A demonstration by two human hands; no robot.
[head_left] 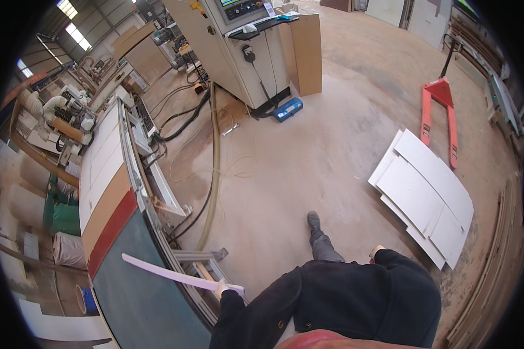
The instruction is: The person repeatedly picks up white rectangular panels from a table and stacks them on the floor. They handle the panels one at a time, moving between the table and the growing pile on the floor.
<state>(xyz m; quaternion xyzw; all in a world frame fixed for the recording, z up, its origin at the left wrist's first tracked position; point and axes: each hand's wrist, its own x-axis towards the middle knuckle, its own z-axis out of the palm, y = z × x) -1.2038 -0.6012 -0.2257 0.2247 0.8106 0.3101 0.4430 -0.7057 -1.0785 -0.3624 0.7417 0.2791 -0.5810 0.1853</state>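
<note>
A long, narrow white strip of board (169, 274) is gripped near its close end by my left hand (222, 287). From there it reaches out to the left over the dark green machine bed (135, 291). My right hand (377, 252) hangs beside my dark sleeve, away from the strip, with the stack of white panels (428, 192) beyond it on the floor. It shows only small and mostly hidden past the cuff, so its finger posture is unclear.
A control cabinet (239, 64) stands ahead, with a blue box (288, 109) at its foot. A hose (215, 157) and cables trail along the floor beside the machine. A wrench (230, 130) lies nearby. At the right is a red pallet jack (436, 93); long boards (489, 267) line the right edge.
</note>
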